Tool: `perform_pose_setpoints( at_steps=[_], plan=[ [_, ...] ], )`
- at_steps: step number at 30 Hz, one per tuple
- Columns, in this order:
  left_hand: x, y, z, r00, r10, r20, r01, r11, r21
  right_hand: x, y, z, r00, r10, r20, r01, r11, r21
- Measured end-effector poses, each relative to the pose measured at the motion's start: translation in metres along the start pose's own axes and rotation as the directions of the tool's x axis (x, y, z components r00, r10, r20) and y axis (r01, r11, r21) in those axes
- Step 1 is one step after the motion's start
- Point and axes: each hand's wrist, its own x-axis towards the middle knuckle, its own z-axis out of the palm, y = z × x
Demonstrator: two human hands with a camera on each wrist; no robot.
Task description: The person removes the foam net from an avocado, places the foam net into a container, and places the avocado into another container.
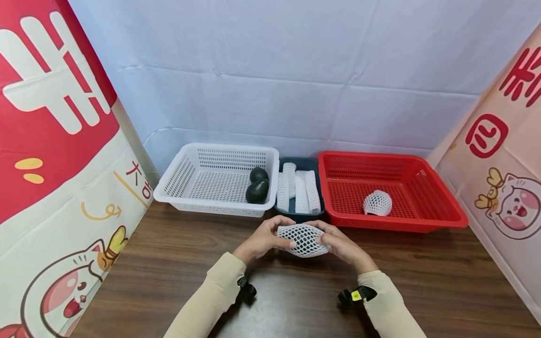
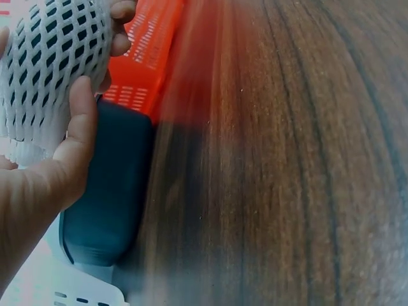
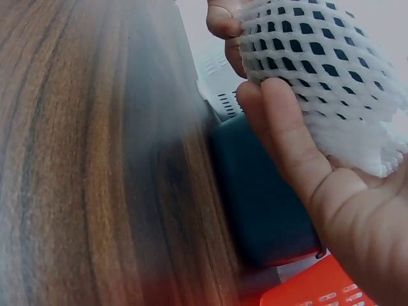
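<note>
Both hands hold a dark avocado wrapped in a white foam net (image 1: 304, 240) above the table's middle. My left hand (image 1: 267, 239) grips its left end, thumb on the near side. At the other end, my right hand (image 1: 341, 241) grips the net, its thumb also on the near side. Through the mesh (image 2: 54, 70) the dark skin of the fruit shows. The right wrist view has loose, bunched netting (image 3: 357, 143) near the palm. Just behind the hands stands a dark teal bin (image 1: 302, 218) with several white foam nets (image 1: 301, 192) in it.
Left of the bin is a white basket (image 1: 220, 210) with two dark avocados (image 1: 257, 191) at its right end. A red basket (image 1: 397, 225) on the right contains one netted fruit (image 1: 377, 203). All stand on a brown wooden table (image 1: 169, 253), with a pale cloth (image 1: 270, 103) behind.
</note>
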Motion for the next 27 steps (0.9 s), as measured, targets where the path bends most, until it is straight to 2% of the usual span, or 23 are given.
perform_pose_setpoints(
  at_steps=[5,11,15,20,22,24,27],
  plan=[
    [-0.002,0.000,-0.001,1.000,0.025,-0.015,-0.025,1.000,0.005,-0.003,-0.001,0.000,0.999,-0.017,-0.036,0.013,0.995,-0.095],
    [-0.005,0.002,-0.004,0.998,0.056,-0.029,-0.057,0.998,-0.016,-0.011,0.001,0.000,0.978,-0.116,-0.176,0.067,0.962,-0.264],
    [-0.006,0.002,-0.006,0.998,0.049,-0.040,-0.050,0.999,-0.015,-0.017,0.004,0.003,0.942,-0.200,-0.271,0.111,0.944,-0.309],
    [-0.006,-0.001,-0.008,0.997,0.053,-0.063,-0.053,0.999,-0.006,-0.021,0.005,0.005,0.861,-0.316,-0.398,0.175,0.920,-0.351],
    [-0.005,-0.002,-0.009,0.996,0.061,-0.072,-0.061,0.998,-0.003,-0.022,0.004,0.005,0.837,-0.345,-0.425,0.191,0.911,-0.365],
    [-0.005,-0.003,-0.010,0.994,0.068,-0.080,-0.068,0.998,0.000,-0.024,0.000,0.007,0.825,-0.356,-0.439,0.189,0.906,-0.379],
    [-0.005,-0.003,-0.010,0.993,0.072,-0.089,-0.074,0.997,-0.010,-0.027,-0.008,0.013,0.827,-0.358,-0.433,0.173,0.895,-0.411]
  ],
)
